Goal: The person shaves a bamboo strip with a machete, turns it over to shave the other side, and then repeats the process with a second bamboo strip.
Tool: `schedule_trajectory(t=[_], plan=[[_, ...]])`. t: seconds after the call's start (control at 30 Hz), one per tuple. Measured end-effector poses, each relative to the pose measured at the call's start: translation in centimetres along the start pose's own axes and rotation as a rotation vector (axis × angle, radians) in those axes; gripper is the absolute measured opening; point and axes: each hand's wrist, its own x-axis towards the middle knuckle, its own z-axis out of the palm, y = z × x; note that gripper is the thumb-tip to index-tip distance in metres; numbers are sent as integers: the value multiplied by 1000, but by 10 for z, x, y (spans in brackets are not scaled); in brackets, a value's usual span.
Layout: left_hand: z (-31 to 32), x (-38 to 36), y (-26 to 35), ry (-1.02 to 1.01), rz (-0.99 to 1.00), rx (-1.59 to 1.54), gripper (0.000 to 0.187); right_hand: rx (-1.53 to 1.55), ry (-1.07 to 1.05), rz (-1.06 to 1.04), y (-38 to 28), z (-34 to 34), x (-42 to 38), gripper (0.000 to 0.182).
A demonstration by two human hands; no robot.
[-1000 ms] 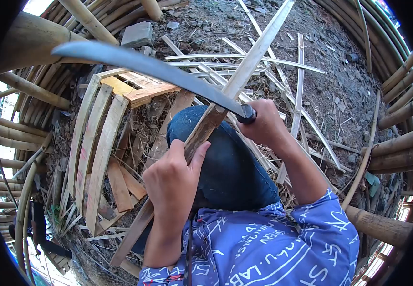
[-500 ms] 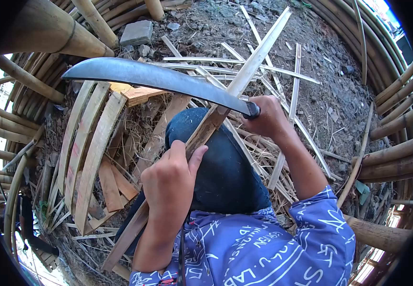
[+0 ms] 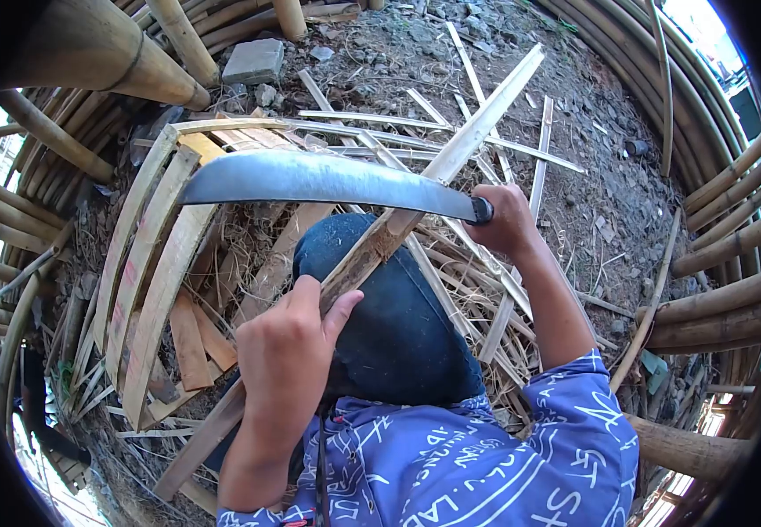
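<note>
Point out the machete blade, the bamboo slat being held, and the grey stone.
machete blade (image 3: 328,180), head view, middle of the flat.
bamboo slat (image 3: 472,132), head view, pale upper length.
grey stone (image 3: 253,61), head view, top face.

Dirt ground (image 3: 609,132) strewn with bamboo strips (image 3: 450,132)

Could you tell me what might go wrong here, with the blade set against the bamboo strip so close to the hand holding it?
1. The left hand grips the bamboo strip just below where the machete meets it; a slip down the strip could reach the thumb.
2. The strip lies across the knee, so a glancing blade might strike the leg.
3. The right hand holds the handle at its very end; the loose slats underfoot offer poor footing.
</note>
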Motion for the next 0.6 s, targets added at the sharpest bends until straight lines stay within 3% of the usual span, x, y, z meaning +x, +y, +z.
schedule_trajectory(t=[0.3, 0.4, 0.6], plan=[[-11, -3, -6, -27, -4, -29, 42, 7, -15, 63, 23, 4, -13, 9], [-15, -8, -18, -18, -86, -21, 43, -57, 4, 120, 44, 9, -16, 9], [-21, -15, -27, -35, -93, -52, 44, -53, 89, 35, 49, 13, -19, 10]])
